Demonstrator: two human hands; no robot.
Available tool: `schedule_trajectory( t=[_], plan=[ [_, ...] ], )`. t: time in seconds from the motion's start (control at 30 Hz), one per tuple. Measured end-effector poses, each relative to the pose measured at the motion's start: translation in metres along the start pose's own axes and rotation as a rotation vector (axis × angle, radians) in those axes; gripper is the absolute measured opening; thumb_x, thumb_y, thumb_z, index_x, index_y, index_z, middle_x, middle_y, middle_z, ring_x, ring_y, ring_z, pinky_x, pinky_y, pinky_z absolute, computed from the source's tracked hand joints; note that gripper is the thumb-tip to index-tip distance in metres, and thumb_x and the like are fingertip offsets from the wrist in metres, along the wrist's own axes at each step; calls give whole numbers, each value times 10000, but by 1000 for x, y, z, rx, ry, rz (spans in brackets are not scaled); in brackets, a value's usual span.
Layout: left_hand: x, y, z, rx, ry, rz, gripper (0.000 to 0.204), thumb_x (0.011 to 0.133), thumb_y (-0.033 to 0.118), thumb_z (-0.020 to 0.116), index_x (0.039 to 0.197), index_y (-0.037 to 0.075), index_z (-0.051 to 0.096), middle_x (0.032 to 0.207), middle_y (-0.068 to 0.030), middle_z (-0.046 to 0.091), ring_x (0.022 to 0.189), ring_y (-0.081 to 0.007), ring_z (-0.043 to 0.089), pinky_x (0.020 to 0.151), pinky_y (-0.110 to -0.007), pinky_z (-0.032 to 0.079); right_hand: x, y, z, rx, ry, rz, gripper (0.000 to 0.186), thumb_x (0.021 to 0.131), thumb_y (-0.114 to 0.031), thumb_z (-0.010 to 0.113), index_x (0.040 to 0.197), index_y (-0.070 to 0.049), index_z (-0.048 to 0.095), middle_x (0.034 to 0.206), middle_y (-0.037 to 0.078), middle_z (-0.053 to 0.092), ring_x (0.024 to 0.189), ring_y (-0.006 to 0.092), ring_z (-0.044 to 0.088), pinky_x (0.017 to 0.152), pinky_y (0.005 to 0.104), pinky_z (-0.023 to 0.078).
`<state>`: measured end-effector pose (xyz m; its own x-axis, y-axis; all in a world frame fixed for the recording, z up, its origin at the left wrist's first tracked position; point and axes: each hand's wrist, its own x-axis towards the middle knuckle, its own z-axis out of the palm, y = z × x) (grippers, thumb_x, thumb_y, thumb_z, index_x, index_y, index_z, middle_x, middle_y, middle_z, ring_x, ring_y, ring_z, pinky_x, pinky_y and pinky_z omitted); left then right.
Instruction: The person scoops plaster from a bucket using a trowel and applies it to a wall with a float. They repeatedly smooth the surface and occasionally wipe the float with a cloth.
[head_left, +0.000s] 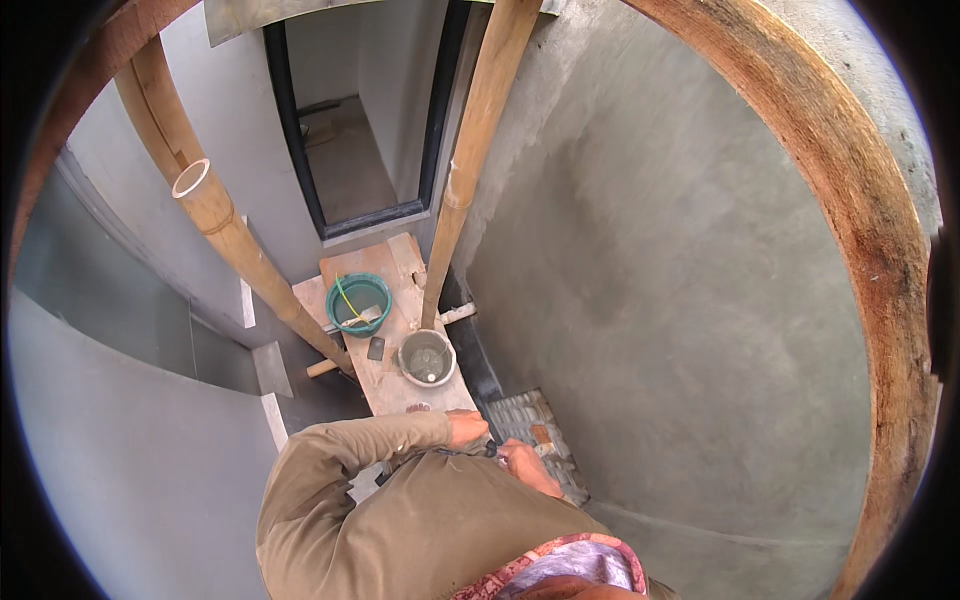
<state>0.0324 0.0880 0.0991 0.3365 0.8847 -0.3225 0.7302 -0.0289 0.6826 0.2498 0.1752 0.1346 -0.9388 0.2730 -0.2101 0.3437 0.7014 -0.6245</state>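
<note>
On planks (382, 393), a teal basin (388, 303) holds a yellow strip (345, 295) near a bucket (403, 366).

Head view, wide fisheye: taken from just above the wearer's torso, aimed steeply down and forward. Nearest to the khaki long-sleeved cloth shirt (430, 520) at 6 o'clock; farther from the pale rectangular wooden platform (402, 308) toward 8, the grey plastered wall (680, 300) at 3, and the black rectangular frame (375, 218) toward 11.
</note>
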Motion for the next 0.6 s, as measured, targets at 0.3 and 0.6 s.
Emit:
schedule_trajectory(
  t=[0.3,0.6],
  plan=[
    [-8,2,20,-16,125,68,227,809,133,583,984,-11,598,949,-266,639,946,-435,640,775,-498,519,0,-25,-4,-70,-35,36,184,771,-91,634,879,56,614,917,256,599,874,453,607,716,487,486],
    [-10,14,18,53,3,118,222,805,119,575,993,13,631,967,-242,663,969,-414,649,789,-490,519,-13,-6,12,-36,60,-175,141,744,-105,629,801,22,604,810,175,555,849,357,600,698,445,472]
  ],
)
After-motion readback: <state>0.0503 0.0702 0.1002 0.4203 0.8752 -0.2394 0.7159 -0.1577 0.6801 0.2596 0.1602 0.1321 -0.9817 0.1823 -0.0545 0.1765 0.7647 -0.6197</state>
